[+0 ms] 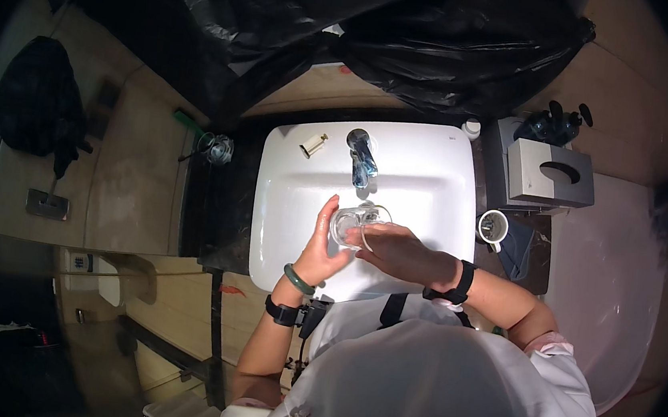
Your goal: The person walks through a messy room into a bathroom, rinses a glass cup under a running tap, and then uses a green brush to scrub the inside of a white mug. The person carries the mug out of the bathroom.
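A clear drinking glass [344, 223] is tilted over the white washbasin [284, 222], just in front of the chrome tap [363, 160]. My left hand [323, 246] curves around its left side, fingers extended and thumb spread. From the right, my right hand [399, 254] grips the glass at its rim; some fingers appear to reach into or across the mouth. The fingers of my left hand look wet. Whether water is running from the tap cannot be made out. The glass and my right hand partly hide the basin's bottom.
A small cream cylindrical object [314, 146] lies on the basin's back ledge. Right of the basin are a white mug [492, 227] holding small items, a dark cloth [517, 250], a tissue box [530, 173] and pump bottles [553, 124]. A glass container [216, 148] stands left.
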The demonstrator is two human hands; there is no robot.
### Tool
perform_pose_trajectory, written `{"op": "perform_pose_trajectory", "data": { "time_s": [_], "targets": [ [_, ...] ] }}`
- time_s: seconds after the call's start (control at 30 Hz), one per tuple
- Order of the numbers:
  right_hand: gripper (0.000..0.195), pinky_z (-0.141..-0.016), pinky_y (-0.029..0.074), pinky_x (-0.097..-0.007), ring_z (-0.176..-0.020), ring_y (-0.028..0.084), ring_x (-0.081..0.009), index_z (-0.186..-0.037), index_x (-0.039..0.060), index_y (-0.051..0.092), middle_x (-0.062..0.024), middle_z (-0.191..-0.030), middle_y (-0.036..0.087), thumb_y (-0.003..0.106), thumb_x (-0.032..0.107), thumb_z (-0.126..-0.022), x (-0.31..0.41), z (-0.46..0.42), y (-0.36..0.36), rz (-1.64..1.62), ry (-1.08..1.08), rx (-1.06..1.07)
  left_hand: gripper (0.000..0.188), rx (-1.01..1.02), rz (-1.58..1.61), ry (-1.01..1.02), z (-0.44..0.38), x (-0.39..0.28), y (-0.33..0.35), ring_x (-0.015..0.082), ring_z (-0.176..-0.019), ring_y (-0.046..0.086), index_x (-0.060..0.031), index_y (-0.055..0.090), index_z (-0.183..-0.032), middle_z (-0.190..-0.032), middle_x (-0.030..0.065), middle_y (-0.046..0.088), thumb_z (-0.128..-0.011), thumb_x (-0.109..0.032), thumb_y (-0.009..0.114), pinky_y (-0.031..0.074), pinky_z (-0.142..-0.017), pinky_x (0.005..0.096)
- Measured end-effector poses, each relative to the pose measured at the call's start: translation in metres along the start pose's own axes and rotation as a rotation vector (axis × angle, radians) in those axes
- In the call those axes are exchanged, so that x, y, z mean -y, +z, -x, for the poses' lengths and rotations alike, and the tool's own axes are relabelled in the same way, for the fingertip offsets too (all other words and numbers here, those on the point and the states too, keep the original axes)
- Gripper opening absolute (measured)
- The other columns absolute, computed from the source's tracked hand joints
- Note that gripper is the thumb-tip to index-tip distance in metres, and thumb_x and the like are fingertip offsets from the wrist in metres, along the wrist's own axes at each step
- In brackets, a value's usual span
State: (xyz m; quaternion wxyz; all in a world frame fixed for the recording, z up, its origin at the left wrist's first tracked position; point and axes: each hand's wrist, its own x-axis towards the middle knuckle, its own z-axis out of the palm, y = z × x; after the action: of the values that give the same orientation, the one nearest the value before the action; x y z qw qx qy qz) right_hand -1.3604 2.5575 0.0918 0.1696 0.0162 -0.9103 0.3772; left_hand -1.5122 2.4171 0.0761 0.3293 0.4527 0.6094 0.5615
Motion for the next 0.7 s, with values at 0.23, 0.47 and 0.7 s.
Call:
{"op": "perform_pose_trajectory", "data": {
  "time_s": [0.23,0.47,0.7],
  "targets": [
    [0.045,-0.079,0.05,-0.0367,-0.093,0.061,-0.029,-0.119,0.0081,0.056,-0.0092,-0.102,0.062,0.073,0.013,-0.079,0.009,-0.013,-0.001,0.047,-0.046,-0.075,0.047,-0.165,0.951,-0.42,-0.001,0.021,0.018,0.0244,-0.119,0.052,-0.0106,0.038,-0.139,-0.129,0.0102,0.053,-0.105,-0.042,0.031,0.043,-0.1,0.0406],
    [0.044,-0.078,0.049,-0.0365,-0.1,0.059,-0.0284,-0.122,0.0071,0.053,-0.0116,-0.105,0.06,0.066,0.002,-0.08,0.015,-0.022,0.005,0.024,-0.018,-0.043,0.046,-0.31,0.836,-0.411,-0.009,0.021,0.023,0.0207,-0.11,0.057,-0.0109,0.043,-0.132,-0.119,0.0082,0.058,-0.104,-0.046,0.032,0.048,-0.092,0.0356],
    [0.037,-0.075,0.048,-0.038,-0.097,0.059,-0.0295,-0.113,0.0073,0.054,-0.0132,-0.104,0.06,0.06,-0.004,-0.078,0.01,-0.019,0.01,0.01,-0.059,0.025,0.047,-0.33,0.868,-0.484,-0.002,0.032,0.019,0.0212,-0.109,0.058,-0.0104,0.044,-0.131,-0.118,0.0085,0.058,-0.104,-0.046,0.032,0.048,-0.091,0.0347]
  ]
}}
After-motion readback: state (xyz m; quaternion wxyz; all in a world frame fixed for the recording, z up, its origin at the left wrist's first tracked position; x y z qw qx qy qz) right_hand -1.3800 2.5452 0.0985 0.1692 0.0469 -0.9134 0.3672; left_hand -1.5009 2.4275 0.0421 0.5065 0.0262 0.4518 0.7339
